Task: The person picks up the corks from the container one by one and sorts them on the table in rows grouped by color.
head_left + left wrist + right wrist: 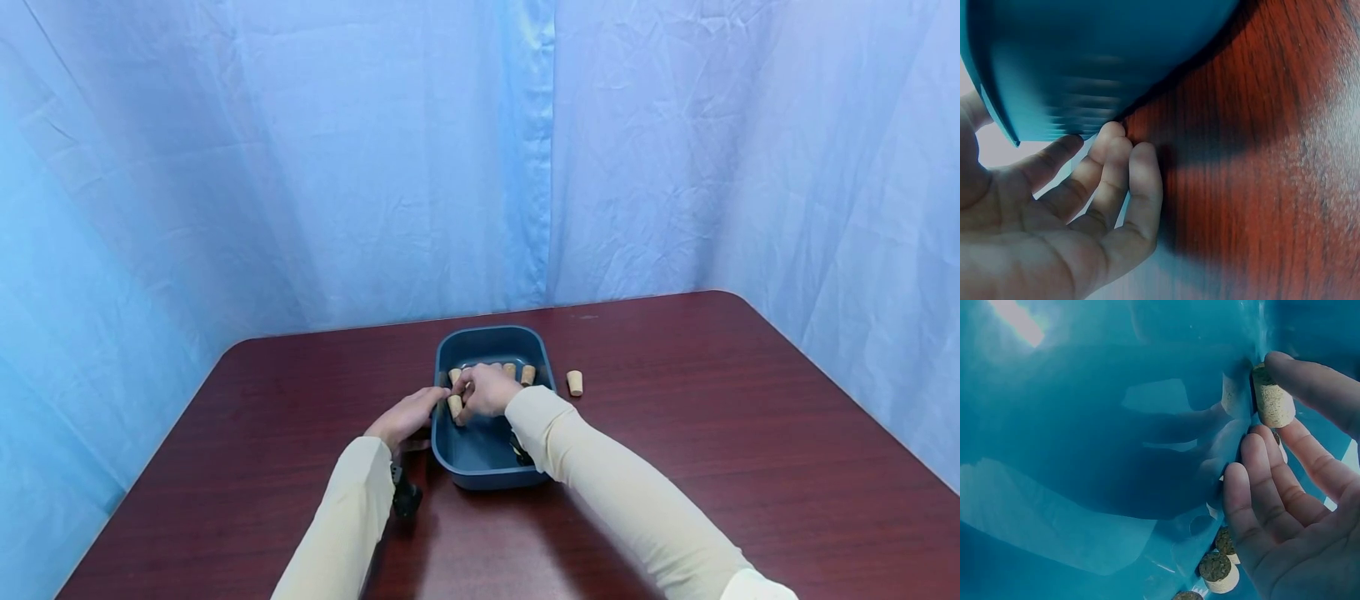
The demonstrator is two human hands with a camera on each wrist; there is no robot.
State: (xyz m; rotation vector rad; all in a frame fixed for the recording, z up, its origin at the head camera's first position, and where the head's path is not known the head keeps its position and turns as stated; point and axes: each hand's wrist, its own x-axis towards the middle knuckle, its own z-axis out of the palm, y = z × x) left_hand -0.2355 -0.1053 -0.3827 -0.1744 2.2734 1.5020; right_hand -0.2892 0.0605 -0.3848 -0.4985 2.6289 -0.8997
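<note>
Inside a dark blue plastic bin (pixel 480 482), my right hand (pixel 486 390) reaches down by the left wall. Its thumb and index finger pinch a tapered cork stopper (pixel 1274 403) at its two ends, close to the wall. In the head view this cork (pixel 455 406) shows at the fingertips. My left hand (pixel 408 417) is at the bin's outer left side. In the left wrist view its fingers (pixel 1145 181), loosely extended, lie against the outer wall near the table. More corks (pixel 1216 567) lie in the bin beyond my right hand, including one by the right wall (pixel 528 375).
One cork stopper (pixel 574 382) stands outside the bin, to its right on the dark red wood table (pixel 697 375). Light blue curtains (pixel 405 167) hang behind the table and at both sides. A black wrist camera (pixel 406 497) is under my left wrist.
</note>
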